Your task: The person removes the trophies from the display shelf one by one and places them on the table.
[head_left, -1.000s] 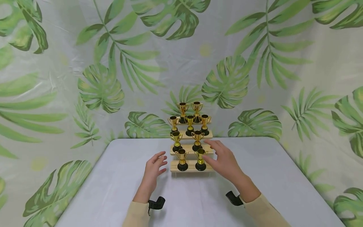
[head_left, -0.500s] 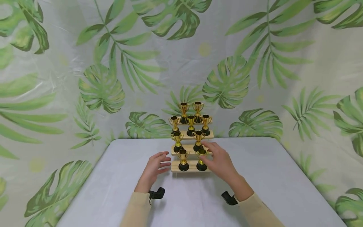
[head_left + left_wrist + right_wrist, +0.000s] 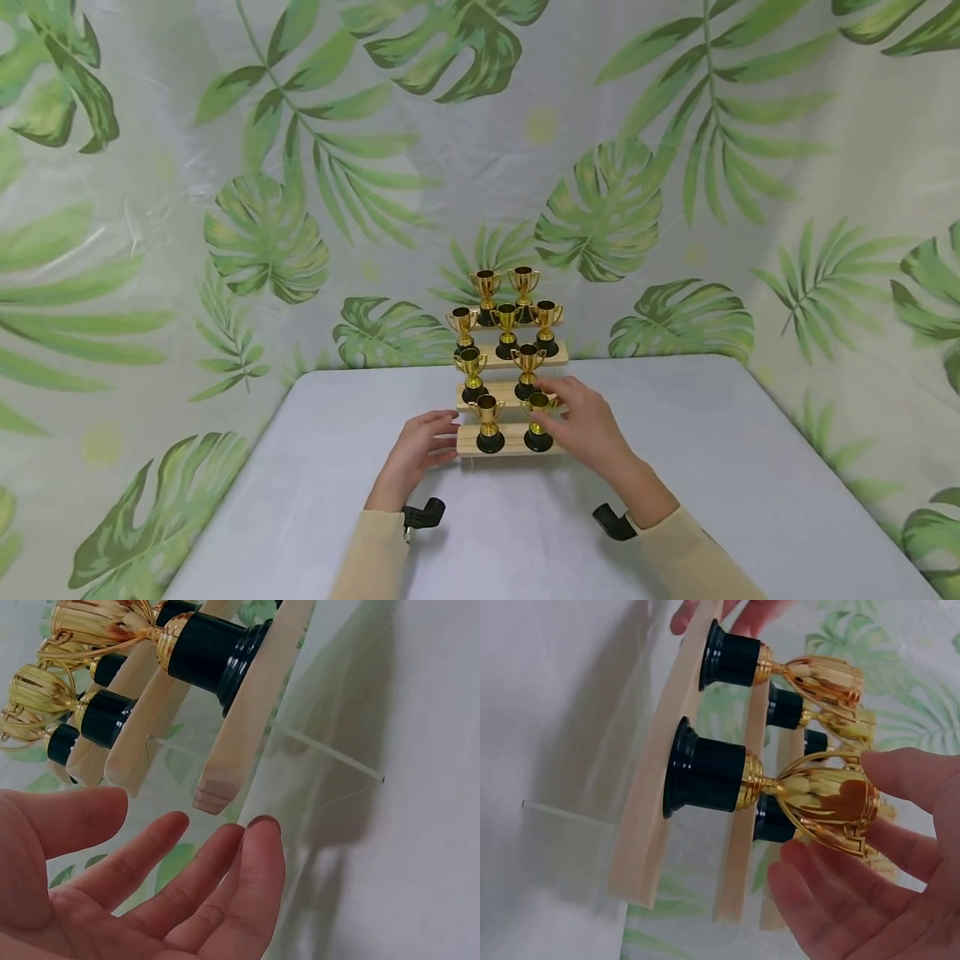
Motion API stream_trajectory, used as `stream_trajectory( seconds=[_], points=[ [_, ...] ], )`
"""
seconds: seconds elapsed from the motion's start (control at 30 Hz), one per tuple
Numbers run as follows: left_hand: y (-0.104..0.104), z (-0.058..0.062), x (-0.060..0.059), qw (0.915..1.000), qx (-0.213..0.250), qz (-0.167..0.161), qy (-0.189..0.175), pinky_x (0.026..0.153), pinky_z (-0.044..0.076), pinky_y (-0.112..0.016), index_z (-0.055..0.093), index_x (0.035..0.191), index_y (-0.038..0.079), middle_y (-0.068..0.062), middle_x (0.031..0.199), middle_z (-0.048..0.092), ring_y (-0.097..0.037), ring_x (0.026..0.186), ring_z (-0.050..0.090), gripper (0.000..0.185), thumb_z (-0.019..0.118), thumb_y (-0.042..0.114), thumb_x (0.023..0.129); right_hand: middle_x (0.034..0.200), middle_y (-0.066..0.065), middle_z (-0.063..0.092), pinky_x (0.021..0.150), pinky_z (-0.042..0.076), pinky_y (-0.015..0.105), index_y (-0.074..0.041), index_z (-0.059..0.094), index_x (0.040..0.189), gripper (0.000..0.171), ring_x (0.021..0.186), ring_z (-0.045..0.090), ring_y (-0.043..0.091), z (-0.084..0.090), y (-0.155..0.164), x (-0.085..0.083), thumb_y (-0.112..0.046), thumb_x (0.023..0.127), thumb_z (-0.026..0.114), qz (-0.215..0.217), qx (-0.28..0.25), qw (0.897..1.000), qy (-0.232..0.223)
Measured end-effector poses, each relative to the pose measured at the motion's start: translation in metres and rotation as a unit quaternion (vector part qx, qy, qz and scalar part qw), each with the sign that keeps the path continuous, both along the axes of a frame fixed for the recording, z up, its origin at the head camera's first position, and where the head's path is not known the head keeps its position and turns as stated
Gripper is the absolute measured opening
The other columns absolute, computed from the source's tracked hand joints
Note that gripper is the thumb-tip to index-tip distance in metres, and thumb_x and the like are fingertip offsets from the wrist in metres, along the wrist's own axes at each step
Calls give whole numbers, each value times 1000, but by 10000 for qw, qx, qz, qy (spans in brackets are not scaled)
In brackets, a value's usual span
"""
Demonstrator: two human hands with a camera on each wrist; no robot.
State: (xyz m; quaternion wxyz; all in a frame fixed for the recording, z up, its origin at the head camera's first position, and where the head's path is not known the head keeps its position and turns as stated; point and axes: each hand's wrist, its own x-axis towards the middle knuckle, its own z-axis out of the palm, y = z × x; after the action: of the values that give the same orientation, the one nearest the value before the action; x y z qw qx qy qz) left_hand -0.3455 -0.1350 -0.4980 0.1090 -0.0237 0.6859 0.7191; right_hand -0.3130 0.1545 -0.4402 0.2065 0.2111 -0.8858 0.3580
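A stepped wooden stand (image 3: pixel 510 442) carries several gold trophies with black bases. My right hand (image 3: pixel 558 408) is at the front right trophy (image 3: pixel 538 419) on the lowest step. In the right wrist view its thumb (image 3: pixel 919 780) lies above the gold cup (image 3: pixel 821 796) and its fingers (image 3: pixel 817 900) lie below. I cannot tell if they grip it. My left hand (image 3: pixel 442 433) hovers with straight fingers (image 3: pixel 225 870) just short of the lowest plank's left end (image 3: pixel 214 796), below the front left trophy (image 3: pixel 489 422).
The stand sits at the far middle of a grey-white table (image 3: pixel 712 467), on clear plastic supports (image 3: pixel 330 754). A leaf-print cloth (image 3: pixel 262 233) hangs behind and to both sides. Black wrist mounts (image 3: pixel 423 515) show at both cuffs.
Both hands moved in toward the stand. The right hand came left and down to the front right trophy; the left hand slid right to the lowest step's end.
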Motion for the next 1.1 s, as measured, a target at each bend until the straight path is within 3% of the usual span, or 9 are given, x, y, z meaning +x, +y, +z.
stream_trajectory(
  seconds=[0.23,0.47,0.7,1.1],
  points=[
    [0,-1,0,9999,-153,-10,-56,82,59,-41,55,139,-3,-28,129,59,-40,109,64,44,62,17,100,113,-2,68,70,59,28,-13,70,126,43,90,66,17,-2,0,0,-23,86,82,25,-34,9999,-157],
    [1,-3,-2,9997,-119,-188,25,74,60,-35,60,133,-4,-29,124,60,-33,96,68,42,68,8,93,107,-2,68,70,59,30,-12,70,125,42,86,67,16,-3,1,-2,-19,85,83,19,-115,9998,-159],
    [3,-6,-2,9994,-150,-294,47,68,60,-32,58,133,-7,-15,102,62,-24,84,67,46,69,-1,89,107,0,69,71,59,33,-11,69,125,43,84,67,14,-3,-2,-3,-19,86,83,16,-68,9998,-187],
    [4,-5,-1,9994,-248,-210,67,72,61,-36,60,132,-5,-14,105,58,-23,82,64,43,69,-4,90,108,0,69,70,58,28,-11,70,124,41,83,67,12,1,-2,0,-16,85,83,2,-112,9999,-132]
  ],
)
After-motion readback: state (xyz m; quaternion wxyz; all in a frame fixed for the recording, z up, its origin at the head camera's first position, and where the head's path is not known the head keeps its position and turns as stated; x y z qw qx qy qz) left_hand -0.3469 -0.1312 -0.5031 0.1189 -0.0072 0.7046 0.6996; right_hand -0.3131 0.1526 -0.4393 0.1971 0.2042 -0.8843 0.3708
